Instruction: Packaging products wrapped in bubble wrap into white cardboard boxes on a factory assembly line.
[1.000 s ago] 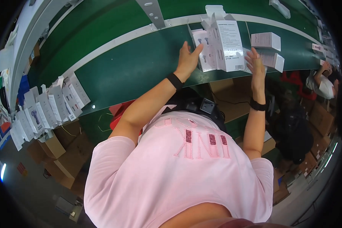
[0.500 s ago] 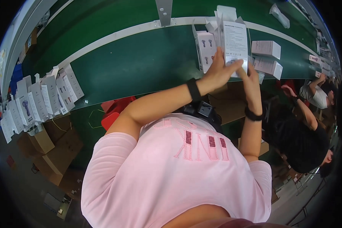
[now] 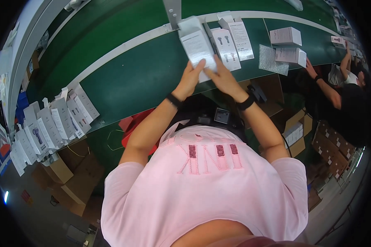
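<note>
Hands, left (image 3: 190,79) and right (image 3: 221,78), gripped a white box (image 3: 197,46) between closed fingers over the belt (image 3: 127,78); box handling seemed underway; next move likely demanded steady grip.

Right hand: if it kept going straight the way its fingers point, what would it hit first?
The right hand already touches the white box that both hands hold, so that box comes first.

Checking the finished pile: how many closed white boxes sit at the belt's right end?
2. One closed box lies farther up the belt; the second sits just below it, beside the bubble wrap. More may be hidden beyond.
</note>
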The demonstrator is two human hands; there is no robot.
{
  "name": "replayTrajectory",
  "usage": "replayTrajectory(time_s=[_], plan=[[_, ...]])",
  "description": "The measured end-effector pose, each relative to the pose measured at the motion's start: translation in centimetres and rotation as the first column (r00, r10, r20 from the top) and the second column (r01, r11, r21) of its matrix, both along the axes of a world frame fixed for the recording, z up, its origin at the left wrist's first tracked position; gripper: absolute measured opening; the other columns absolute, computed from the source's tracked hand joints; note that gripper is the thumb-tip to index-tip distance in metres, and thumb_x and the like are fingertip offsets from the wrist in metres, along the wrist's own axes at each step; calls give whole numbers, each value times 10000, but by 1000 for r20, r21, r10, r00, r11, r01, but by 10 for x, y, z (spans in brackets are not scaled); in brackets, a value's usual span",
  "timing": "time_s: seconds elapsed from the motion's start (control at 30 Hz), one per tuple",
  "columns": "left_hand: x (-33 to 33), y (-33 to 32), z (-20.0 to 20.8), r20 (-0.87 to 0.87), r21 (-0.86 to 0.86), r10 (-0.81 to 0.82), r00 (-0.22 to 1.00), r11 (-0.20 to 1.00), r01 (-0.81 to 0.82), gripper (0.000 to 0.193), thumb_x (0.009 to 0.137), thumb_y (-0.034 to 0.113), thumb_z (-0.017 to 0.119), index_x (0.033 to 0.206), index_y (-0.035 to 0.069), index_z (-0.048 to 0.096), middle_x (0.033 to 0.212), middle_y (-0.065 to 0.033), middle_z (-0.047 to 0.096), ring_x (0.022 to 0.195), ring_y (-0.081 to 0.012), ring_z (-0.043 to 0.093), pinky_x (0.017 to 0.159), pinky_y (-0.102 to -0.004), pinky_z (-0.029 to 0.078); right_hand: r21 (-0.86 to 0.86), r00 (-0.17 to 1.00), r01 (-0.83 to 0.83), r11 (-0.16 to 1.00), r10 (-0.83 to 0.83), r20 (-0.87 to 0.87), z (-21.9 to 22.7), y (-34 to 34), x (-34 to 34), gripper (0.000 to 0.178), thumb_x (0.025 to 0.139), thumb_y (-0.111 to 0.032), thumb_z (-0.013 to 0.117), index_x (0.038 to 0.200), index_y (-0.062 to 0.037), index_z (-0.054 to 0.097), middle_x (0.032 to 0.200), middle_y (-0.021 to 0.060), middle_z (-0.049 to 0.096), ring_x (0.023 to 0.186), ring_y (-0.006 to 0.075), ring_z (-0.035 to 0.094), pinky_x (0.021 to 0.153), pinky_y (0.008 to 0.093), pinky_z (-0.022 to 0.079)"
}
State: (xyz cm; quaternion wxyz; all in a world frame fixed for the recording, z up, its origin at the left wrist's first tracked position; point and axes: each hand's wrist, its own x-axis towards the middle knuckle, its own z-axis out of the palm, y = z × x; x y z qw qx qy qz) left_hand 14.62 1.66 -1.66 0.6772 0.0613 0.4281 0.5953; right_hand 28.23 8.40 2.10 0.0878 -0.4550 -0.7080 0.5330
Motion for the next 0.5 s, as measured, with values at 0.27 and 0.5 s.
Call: replayTrajectory(time_s=[0.27, 0.5], plan=[[-14, -35, 30, -175, 52, 56, 983, 998, -47, 572, 853, 151, 713, 1313, -5, 411, 1246, -131, 541, 1147, -193, 527, 978, -309, 414, 187, 973, -116, 976, 74, 218, 47, -33, -2, 760, 855, -337, 663, 1401, 78, 333, 1426, 330, 337, 1364, 398, 320, 1097, 414, 301], [-91, -110, 66, -693, 258, 165, 702, 966, 27, 804, 699, 111, 816, 1341, 46, 335, 1292, -112, 459, 1232, -226, 442, 1066, -378, 322, 248, 1000, 21, 969, -15, -25, 108, -40, -10, 753, 836, -240, 719, 1437, -2, 333, 1391, 217, 437, 1153, 294, 554, 988, 373, 422]])
